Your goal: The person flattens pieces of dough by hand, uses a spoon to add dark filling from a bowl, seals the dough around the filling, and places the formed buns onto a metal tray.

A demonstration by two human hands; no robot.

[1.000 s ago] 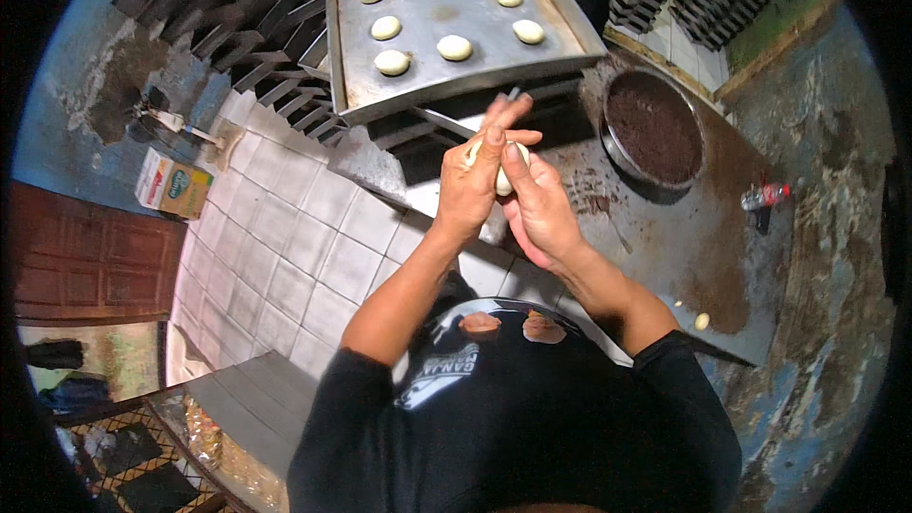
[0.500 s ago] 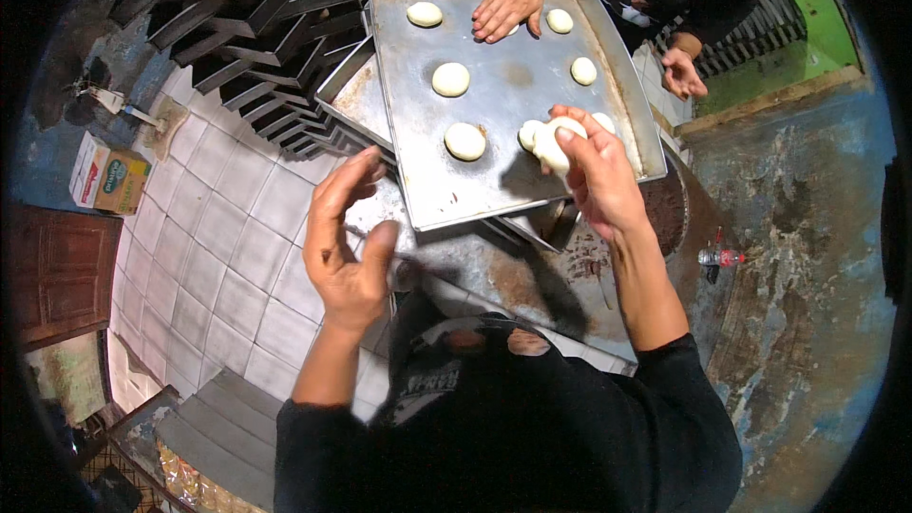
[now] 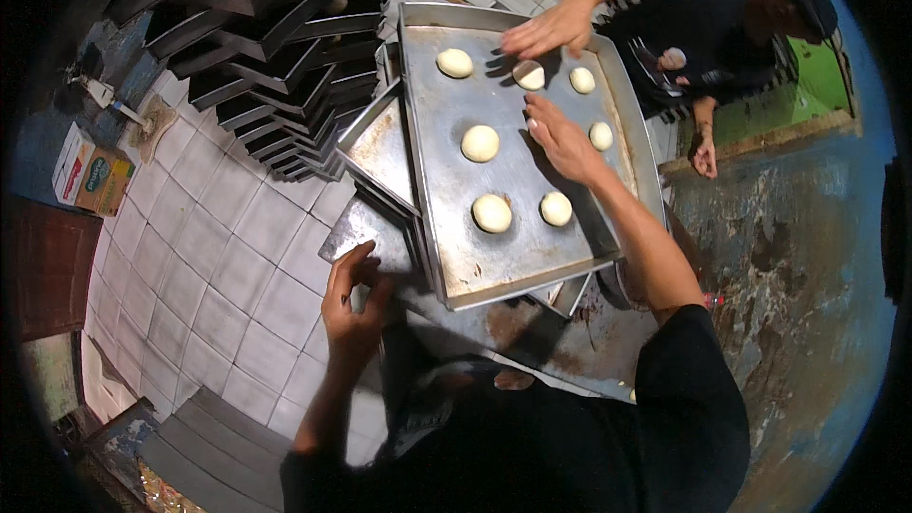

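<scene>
two people's hands over one tray of dough

so there's this metal tray (image 3: 465, 271) with pale round dough balls (image 3: 480, 143) spread across it, seven that i can see. my right hand (image 3: 562, 141) is reaching over the middle, fingers stretched out rather than curled. its underside is hidden, so i can't tell if there's dough under the palm. left hand (image 3: 353, 296) is off past the tray's near left corner, loosely curled, thumb and fingers apart, nothing in it.

across the tray, a co-worker's hand (image 3: 559, 28) is held flat right by one of the far balls. another metal tray (image 3: 385, 157) pokes out underneath at an angle, above the bench (image 3: 608, 347). cardboard box (image 3: 93, 171) over on the left by the wall.
</scene>
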